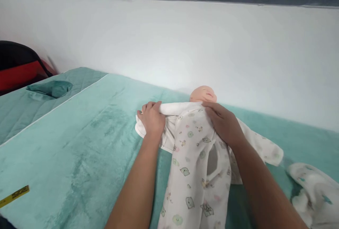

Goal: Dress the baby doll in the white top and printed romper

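Note:
White printed baby pants (196, 158) hang between my hands, with the plain white waistband at the top and an oval opening in the cloth lower down. My left hand (153, 117) is closed around the left end of the waistband. At the other end, my right hand (225, 123) grips the waistband near its fingertips. Behind the cloth lies a baby doll (203, 94), its head showing above the waistband and its body mostly hidden. A white printed baby top (261, 144) spreads out on both sides behind the pants.
A green plush cover (92, 144) lies under everything. At the lower right rests a bunched white printed cloth (316, 190). A yellow strip (14, 196) is at the lower left. Farther left are a padded section with a hole (50, 90) and a black-and-red object (21, 68). A white wall (169, 45) stands behind.

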Demonstrator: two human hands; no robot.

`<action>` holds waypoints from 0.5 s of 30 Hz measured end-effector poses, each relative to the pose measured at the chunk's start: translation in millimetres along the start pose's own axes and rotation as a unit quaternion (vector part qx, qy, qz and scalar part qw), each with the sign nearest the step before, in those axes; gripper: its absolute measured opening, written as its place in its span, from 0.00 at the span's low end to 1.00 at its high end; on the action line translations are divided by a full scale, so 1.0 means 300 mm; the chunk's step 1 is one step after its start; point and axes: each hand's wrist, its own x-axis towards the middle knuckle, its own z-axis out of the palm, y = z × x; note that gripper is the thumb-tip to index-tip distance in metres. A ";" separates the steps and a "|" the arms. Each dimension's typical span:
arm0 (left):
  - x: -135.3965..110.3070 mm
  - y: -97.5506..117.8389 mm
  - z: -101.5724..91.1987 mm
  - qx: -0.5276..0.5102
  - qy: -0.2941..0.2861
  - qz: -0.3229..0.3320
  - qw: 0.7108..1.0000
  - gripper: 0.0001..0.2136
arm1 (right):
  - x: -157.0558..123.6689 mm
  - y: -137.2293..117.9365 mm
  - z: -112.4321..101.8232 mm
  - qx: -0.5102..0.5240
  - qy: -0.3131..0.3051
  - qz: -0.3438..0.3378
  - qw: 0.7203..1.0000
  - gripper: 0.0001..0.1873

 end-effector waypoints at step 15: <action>-0.105 0.176 -0.083 -0.142 0.007 0.173 0.975 0.25 | -0.038 0.280 -0.009 -0.039 0.192 0.073 0.978 0.25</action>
